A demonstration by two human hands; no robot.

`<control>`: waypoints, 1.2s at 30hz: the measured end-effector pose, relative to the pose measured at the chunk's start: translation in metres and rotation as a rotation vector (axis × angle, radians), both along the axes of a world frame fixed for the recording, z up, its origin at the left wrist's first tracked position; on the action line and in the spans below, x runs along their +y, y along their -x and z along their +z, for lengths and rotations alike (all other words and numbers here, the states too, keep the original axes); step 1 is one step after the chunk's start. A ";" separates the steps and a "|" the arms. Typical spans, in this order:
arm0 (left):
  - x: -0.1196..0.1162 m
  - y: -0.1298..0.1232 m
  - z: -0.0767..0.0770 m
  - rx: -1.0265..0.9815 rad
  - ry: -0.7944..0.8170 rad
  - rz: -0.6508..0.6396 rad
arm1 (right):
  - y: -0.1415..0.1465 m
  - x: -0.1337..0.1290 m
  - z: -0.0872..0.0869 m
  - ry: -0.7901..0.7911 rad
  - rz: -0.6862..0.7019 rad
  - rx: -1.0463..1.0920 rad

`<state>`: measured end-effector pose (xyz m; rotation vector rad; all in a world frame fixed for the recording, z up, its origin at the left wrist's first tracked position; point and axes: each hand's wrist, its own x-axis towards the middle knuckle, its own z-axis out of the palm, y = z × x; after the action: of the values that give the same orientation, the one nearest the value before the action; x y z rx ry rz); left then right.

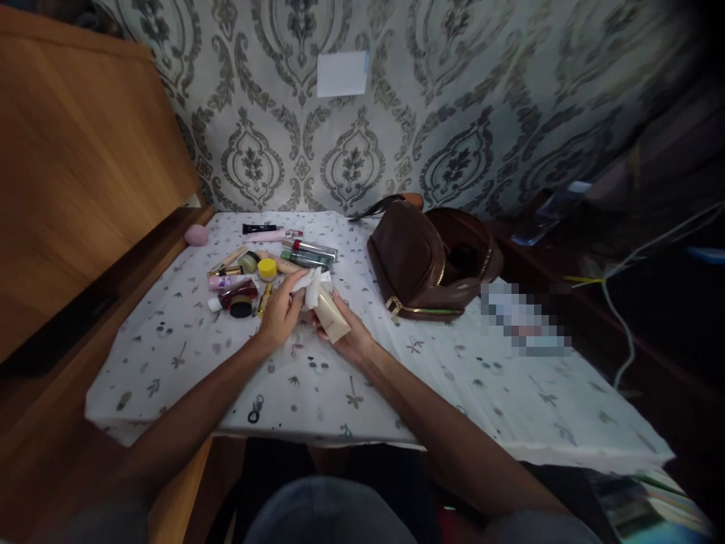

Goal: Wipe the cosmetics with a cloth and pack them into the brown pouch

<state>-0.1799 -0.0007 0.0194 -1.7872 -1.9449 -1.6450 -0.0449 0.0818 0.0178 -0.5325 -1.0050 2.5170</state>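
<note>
Beige bottle (pixel 332 319) first, since that's what's being handled: it's over the middle of the bench (pixel 198 393), blocky end angled toward the person. Right hand (pixel 352 332) has its fingers wrapped round it. Left hand (pixel 280 311) is pinching a crumpled white wipe (pixel 311 289) at the bottle's far end, so both hands are pretty much together, clamped on those two things. Can't really tell how much of the bottle the wipe covers.

Just past the left hand you've got a dark-lidded jar (pixel 241 307), then a dark red bottle (pixel 242 292) lying on its side with its white cap pointing left. Lavender tube (pixel 220 282) right behind that, and a yellow jar (pixel 266 269) a bit further back. Off to the right sits a big brown bag (pixel 399 253), main compartment gaping.

Deeper in there's a dark green tube (pixel 306 260) next to a silver tube (pixel 317 249), then a pink sponge (pixel 196 236) over by the left edge and a black tube (pixel 258 228) near the back. Behind it all: patterned wallpaper (pixel 354 162) with a white card (pixel 342 74) on it.
</note>
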 end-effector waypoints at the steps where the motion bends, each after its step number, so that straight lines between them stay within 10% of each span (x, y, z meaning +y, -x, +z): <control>1: 0.000 0.001 0.000 -0.010 0.003 0.017 | -0.001 -0.001 0.002 0.014 0.020 0.013; 14: -0.012 -0.030 0.002 0.370 0.144 -0.418 | -0.001 0.023 0.000 0.189 -0.085 -0.037; 29: -0.001 -0.001 0.001 0.048 0.047 0.036 | -0.001 0.007 -0.008 0.121 -0.083 0.088; 36: -0.004 -0.008 0.000 0.037 0.138 -0.311 | -0.002 0.023 -0.009 0.182 -0.257 0.094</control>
<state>-0.1724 -0.0045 0.0196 -2.2535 -1.8839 -1.5725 -0.0431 0.1051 0.0084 -0.5509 -0.6328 2.3891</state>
